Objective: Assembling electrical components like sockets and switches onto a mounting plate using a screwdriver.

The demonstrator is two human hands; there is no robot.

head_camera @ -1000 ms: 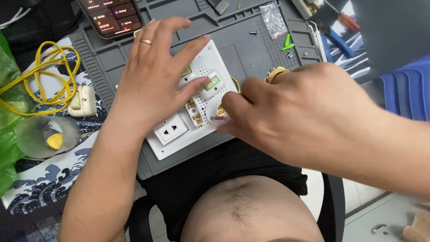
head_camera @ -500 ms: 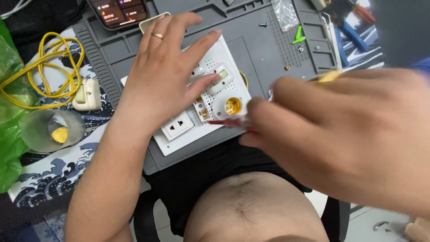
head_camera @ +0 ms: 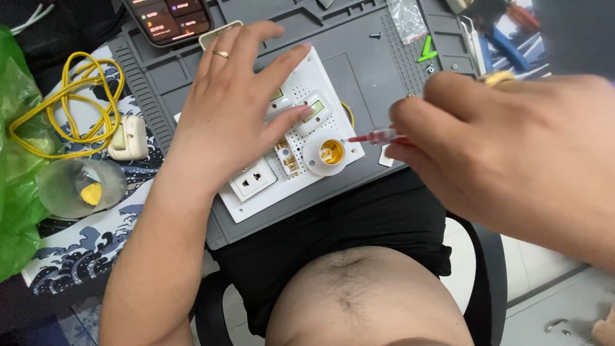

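Head-camera footage looks down on a grey work mat (head_camera: 378, 70) on which a white perforated electrical panel (head_camera: 307, 77) lies tilted. The panel is pressed down by the left hand (head_camera: 230, 122), whose palm is laid flat on it with the fingers spread apart; nothing is gripped by it, and a gold ring (head_camera: 220, 54) is worn on one finger. Mounted on the panel are a white wall socket (head_camera: 253, 179) near its lower edge, two white rocker switches (head_camera: 317, 109) partly covered by the fingers, a small brass terminal block (head_camera: 287, 155), and a round white lamp holder (head_camera: 328, 154) with a brass interior.

A slim red-handled screwdriver (head_camera: 378, 136) is pinched in the closed fingers of the right hand (head_camera: 506, 147), which is held at the right of the panel. The tool's thin tip is pointed leftward and lies just beside the lamp holder's rim; whether it is touching cannot be told.

Left of the mat, a coil of yellow wire (head_camera: 64, 109) with a cream plug (head_camera: 128, 138), a clear glass cup (head_camera: 80, 189) and a green plastic bag (head_camera: 16, 166) are seen. A phone (head_camera: 170, 19) is set at the mat's top edge.
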